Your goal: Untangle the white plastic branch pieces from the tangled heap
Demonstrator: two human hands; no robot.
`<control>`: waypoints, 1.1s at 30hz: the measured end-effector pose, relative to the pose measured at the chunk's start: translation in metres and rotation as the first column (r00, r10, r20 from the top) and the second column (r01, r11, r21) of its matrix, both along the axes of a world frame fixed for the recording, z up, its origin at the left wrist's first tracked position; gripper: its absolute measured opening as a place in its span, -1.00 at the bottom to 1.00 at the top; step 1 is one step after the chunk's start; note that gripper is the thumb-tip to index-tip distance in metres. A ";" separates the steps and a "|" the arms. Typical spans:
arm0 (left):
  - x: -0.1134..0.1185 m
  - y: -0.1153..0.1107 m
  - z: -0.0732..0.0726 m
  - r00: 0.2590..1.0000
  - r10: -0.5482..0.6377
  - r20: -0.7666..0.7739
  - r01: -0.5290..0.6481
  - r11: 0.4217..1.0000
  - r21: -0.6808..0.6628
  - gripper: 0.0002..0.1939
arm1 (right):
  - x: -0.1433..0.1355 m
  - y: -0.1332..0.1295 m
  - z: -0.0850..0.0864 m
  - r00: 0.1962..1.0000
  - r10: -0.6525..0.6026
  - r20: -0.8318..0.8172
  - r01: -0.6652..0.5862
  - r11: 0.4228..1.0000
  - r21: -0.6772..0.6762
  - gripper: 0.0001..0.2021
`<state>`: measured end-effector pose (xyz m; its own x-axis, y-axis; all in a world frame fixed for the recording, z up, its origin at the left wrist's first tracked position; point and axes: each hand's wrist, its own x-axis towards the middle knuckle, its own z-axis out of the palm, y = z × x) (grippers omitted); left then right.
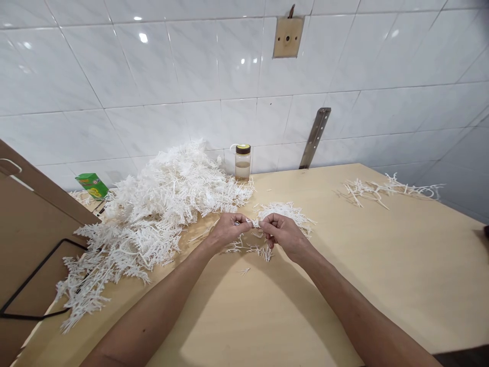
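There are two hands, one large white heap, one small white heap, one bottle and one green box.

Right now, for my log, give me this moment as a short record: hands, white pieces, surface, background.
Left hand: fingertips pinching a small white piece
Right hand: fingertips at the same piece, opposite side
Large white pile: left, heaped, frilly
Small white pile: just beyond the right hand
Branching stems: far right
Surface: pale table
Background: bottle, upright, partly filled; green box, tilted; tiled wall
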<state>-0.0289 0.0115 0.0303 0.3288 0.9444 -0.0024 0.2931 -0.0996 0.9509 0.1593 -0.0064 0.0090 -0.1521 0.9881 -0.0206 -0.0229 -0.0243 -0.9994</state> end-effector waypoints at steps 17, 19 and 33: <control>-0.002 0.001 -0.002 1.000 -0.006 -0.022 0.007 1.000 0.024 -0.69 | 0.021 0.003 0.004 0.978 -0.005 0.208 -0.039 0.978 0.204 -0.74; -0.002 -0.001 0.001 0.994 -0.015 -0.107 0.021 0.998 0.062 -0.72 | 0.022 0.002 0.007 0.961 -0.086 0.263 0.009 0.960 0.278 -0.73; 0.001 -0.009 0.004 0.983 -0.053 -0.178 0.049 0.998 -0.027 -0.76 | 0.004 -0.007 0.000 0.854 -0.012 0.520 -0.109 0.974 0.201 -0.75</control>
<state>-0.0279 0.0029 0.0343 0.3686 0.9255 -0.0866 0.4536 -0.0977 0.8858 0.1638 -0.0130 0.0093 -0.2270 0.9685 0.1023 0.4917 0.2046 -0.8464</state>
